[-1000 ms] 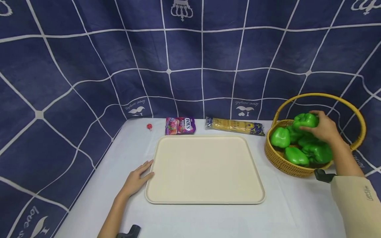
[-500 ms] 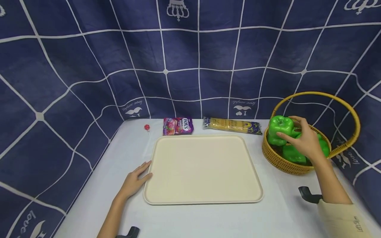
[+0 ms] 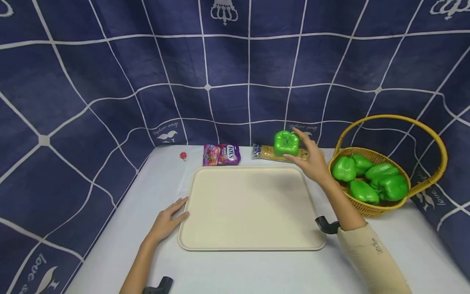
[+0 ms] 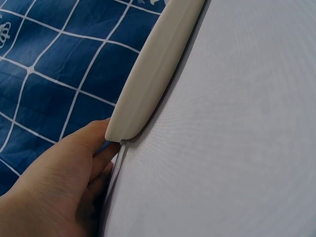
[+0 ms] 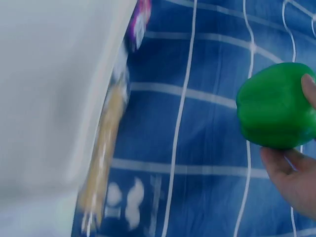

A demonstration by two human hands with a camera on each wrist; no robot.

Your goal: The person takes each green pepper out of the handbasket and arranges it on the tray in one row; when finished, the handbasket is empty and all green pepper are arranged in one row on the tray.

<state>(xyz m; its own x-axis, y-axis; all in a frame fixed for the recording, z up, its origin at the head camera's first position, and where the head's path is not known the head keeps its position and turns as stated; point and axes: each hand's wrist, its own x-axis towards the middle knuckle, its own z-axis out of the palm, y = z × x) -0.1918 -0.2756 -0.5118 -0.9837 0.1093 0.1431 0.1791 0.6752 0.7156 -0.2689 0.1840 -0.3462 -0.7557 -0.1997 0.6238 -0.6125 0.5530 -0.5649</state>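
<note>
Pinching a green pepper [image 3: 286, 143]: right hand [image 3: 310, 159], thumb below, fingers on the far side, both against the skin. Pepper is up in the air near the far right corner of the cream tray [image 3: 249, 212], touching neither tray nor table; right wrist view shows it against the blue cloth, clear of the tray rim. Soft shadow on the tray near that same corner.

Left hand [image 3: 165, 224]: fingers straight, thumb spread, tips touching the tray's left edge. Not gripping. Left wrist view has the thumb right at the rim.

Tray sits flat on the white table [image 3: 271, 271]. Along the table's far edge, left to right: red lollipop [image 3: 183, 155] near the far left corner, purple-pink FOX'S candy bag [image 3: 221, 154], long yellow packet [image 3: 265, 152], partly hidden behind pepper and hand in head view, blurred in right wrist view.

Wicker basket [image 3: 361, 209] at the table's right side, arched handle up, more green peppers [image 3: 362, 192] inside. Dark blue grid cloth [image 3: 271, 61] hangs behind. Cream sleeve [image 3: 374, 257] on right arm.
</note>
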